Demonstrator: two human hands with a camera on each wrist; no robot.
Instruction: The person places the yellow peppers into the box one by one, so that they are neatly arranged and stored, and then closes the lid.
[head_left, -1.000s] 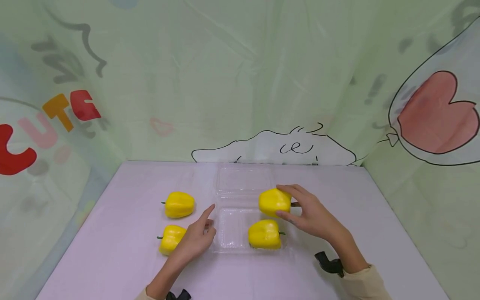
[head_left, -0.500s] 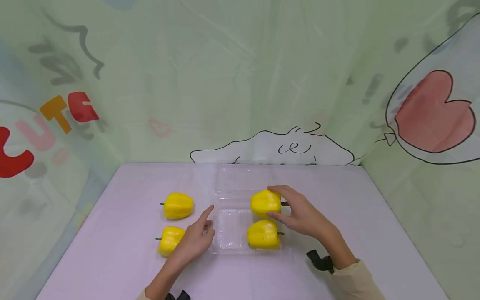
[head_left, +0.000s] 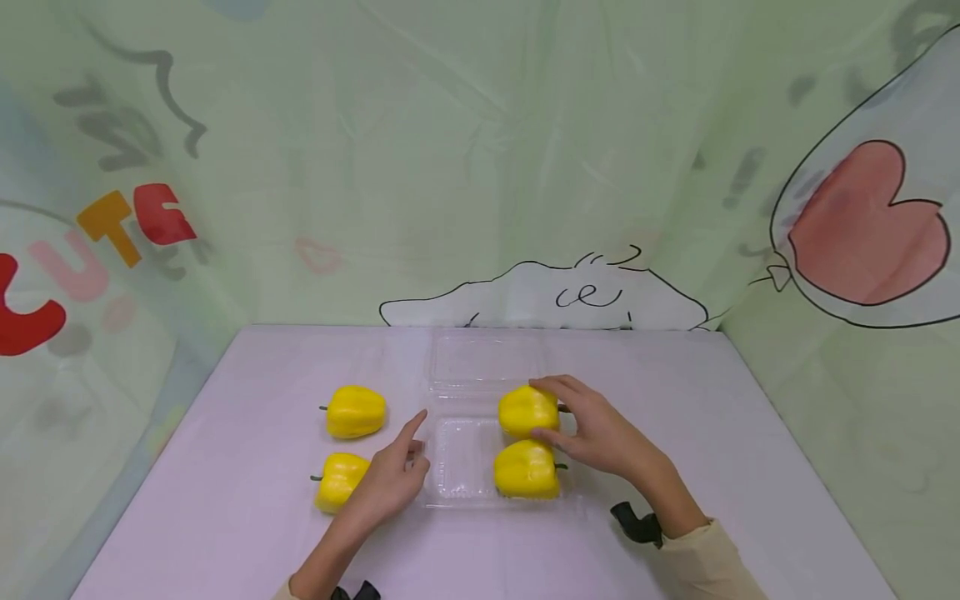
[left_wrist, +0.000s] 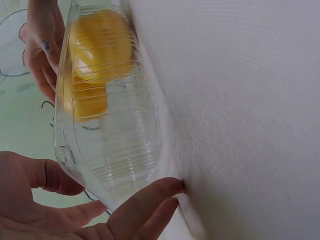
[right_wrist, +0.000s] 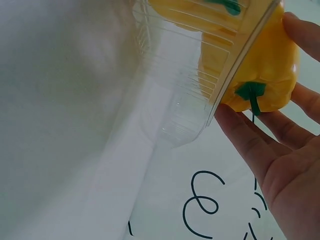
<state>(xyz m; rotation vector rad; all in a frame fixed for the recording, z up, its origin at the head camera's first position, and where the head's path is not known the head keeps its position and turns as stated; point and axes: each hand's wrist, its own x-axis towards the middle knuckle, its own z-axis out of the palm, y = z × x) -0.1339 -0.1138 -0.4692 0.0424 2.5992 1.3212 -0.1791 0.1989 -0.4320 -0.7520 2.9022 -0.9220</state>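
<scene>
Over lilac table (head_left: 637, 367), held pepper (head_left: 525, 412) sits sideways, stem (head_left: 564, 408) rightward.

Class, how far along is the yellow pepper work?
Done: one pepper sits in the clear container. In hand: the right hand holds another pepper, partly inside it. Remaining: probably the two peppers on the table; the container's left half is bare.

**Covered and cropped**

Head view: left hand (head_left: 395, 477) covers right end of near left pepper (head_left: 338, 485); right hand (head_left: 596, 425) hides part of held pepper (head_left: 523, 411). Black wrist piece (head_left: 367, 592) cut by bottom edge. Left wrist view: left hand cropped at left and bottom. Right wrist view: near right pepper (head_left: 527, 470) cropped at top. Held pepper's contact with clear container (head_left: 463, 460): cannot tell.
</scene>
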